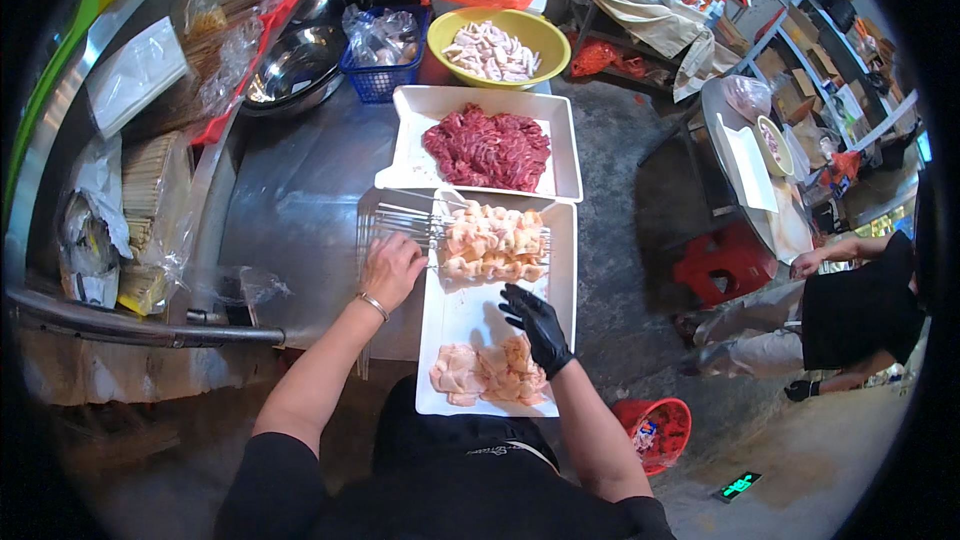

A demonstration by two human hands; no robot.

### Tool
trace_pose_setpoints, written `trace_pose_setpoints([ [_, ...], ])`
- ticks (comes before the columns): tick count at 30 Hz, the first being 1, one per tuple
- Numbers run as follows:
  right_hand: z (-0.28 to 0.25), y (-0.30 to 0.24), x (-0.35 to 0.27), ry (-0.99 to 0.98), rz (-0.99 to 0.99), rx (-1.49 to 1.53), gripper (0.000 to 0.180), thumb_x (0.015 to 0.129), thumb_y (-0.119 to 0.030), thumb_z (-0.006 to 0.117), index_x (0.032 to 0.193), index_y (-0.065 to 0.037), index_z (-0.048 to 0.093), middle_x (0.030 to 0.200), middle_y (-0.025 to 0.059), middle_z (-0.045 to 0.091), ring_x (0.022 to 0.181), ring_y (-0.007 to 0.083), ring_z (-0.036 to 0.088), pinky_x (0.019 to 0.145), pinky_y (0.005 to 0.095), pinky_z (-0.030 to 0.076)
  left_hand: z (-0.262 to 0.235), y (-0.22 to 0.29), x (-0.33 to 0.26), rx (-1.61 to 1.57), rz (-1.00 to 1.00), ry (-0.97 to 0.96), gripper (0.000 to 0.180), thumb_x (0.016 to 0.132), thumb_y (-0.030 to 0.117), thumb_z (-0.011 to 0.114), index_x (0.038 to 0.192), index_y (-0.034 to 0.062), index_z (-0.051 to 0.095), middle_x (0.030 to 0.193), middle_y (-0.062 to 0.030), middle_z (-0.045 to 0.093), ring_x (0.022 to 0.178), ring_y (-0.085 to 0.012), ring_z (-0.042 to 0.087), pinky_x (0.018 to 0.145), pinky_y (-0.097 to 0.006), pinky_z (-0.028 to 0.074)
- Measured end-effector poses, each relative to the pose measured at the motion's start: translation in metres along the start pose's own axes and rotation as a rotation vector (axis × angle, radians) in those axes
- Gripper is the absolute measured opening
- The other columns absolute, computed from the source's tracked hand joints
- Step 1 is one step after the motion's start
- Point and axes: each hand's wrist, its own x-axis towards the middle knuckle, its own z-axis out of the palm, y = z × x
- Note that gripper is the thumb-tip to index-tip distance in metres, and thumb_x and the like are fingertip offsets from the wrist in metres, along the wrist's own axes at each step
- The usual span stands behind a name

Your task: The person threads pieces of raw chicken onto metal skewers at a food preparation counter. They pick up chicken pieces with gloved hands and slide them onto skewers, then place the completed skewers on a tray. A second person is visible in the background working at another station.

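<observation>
My left hand (392,268), bare with a bracelet at the wrist, is at the left edge of a white tray (436,325). Its fingers are slightly bent and apart, beside the bare ends of metal skewers (410,222). Those skewers carry pale, folded pieces of raw meat (492,240), possibly chicken, and lie side by side across the tray's far half. Over the near half hovers my right hand (538,328) in a black glove, fingers spread and nothing seen in them. Below it lies a loose pile of pale raw meat (482,372), partly covered by that hand.
A second white tray (400,145) of sliced red meat (488,148) adjoins the far side. Beyond stand a yellow bowl (550,35) of pale pieces and a blue basket (385,80). Bundled sticks (150,195) lie left. Another person (850,300) stands right, by a red stool (725,265).
</observation>
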Motion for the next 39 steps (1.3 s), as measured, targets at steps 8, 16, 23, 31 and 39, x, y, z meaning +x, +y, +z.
trace_pose_setpoints([
  [8,-0.008,-0.012,-0.006,-0.029,0.034,-0.124,0.036,0.095,-0.028,0.058,0.121,-0.002,0.061,0.108,0.0096,0.068,0.097,0.019,0.065,0.082,0.0298,0.049,-0.004,-0.076,-0.1,0.176,-0.741,-0.009,0.018,0.086,0.024,0.063,0.087,0.0066,0.058,0.089,-0.0166,0.063,0.083,-0.0372,0.062,0.073,-0.047,0.05],
  [16,-0.033,-0.01,-0.055,0.001,-0.015,-0.257,0.035,0.095,-0.025,0.057,0.12,-0.001,0.061,0.107,0.0085,0.067,0.094,0.0168,0.064,0.084,0.0297,0.049,0.022,-0.089,-0.104,0.098,-0.731,0.103,0.012,0.082,0.014,0.062,0.077,0.0047,0.058,0.077,-0.019,0.064,0.079,-0.0389,0.063,0.071,-0.049,0.05],
  [23,-0.033,-0.002,-0.089,-0.13,-0.261,-0.844,0.019,0.088,-0.015,0.066,0.102,-0.003,0.071,0.094,0.0151,0.071,0.084,0.0222,0.069,0.078,0.0317,0.053,0.011,-0.113,-0.148,-0.293,-0.89,0.279,0.004,0.089,0.007,0.055,0.087,0.0042,0.054,0.068,-0.0103,0.06,0.067,-0.024,0.062,0.064,-0.036,0.048],
  [31,0.019,0.036,-0.061,-0.664,-0.676,-1.208,0.023,0.081,-0.015,0.062,0.102,-0.012,0.069,0.104,0.0093,0.068,0.09,0.0295,0.065,0.077,0.0385,0.053,-0.032,-0.022,-0.172,-0.602,-0.826,0.407,0.016,0.098,0.015,0.051,0.093,0.003,0.062,0.067,0.0063,0.046,0.059,-0.0028,0.036,0.052,-0.021,0.029],
  [39,0.017,0.049,-0.052,-0.609,-0.628,-1.29,0.021,0.086,-0.018,0.052,0.096,-0.014,0.07,0.09,0.0116,0.068,0.075,0.0316,0.066,0.064,0.0424,0.052,-0.064,0.051,-0.163,-0.678,-0.681,0.175,0.013,0.096,0.01,0.053,0.097,0.0008,0.062,0.079,0.0026,0.062,0.07,-0.0033,0.051,0.064,-0.021,0.042],
])
